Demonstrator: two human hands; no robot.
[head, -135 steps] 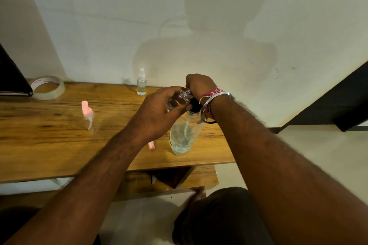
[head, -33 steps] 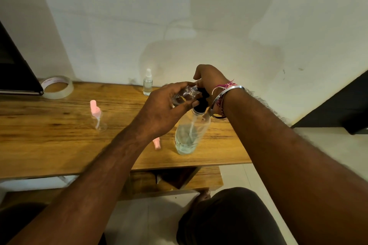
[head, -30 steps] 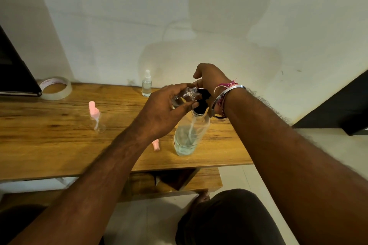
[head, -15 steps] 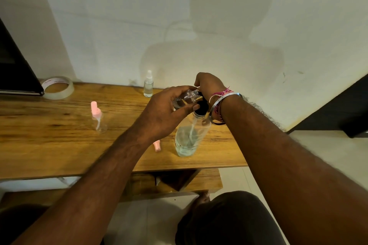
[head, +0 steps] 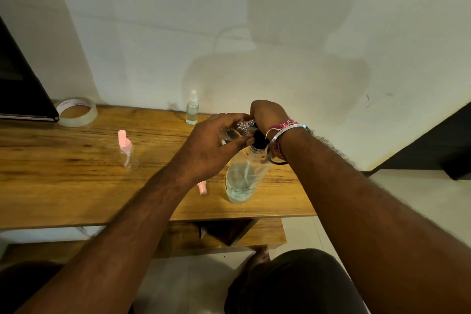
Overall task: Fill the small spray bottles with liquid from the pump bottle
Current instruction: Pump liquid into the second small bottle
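Small spray bottle point(head: 235, 132): uncapped, gripped in the left hand point(head: 209, 146), neck tilted toward the pump bottle point(head: 243, 176) nozzle, apparently to catch liquid. Pump head point(head: 260, 140): covered by the right hand point(head: 267, 115), fingers curled over; bottle kept standing just below the grip.

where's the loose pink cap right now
In the head view the loose pink cap lies on the wooden table near its front edge, just left of the pump bottle's base and below the left hand.
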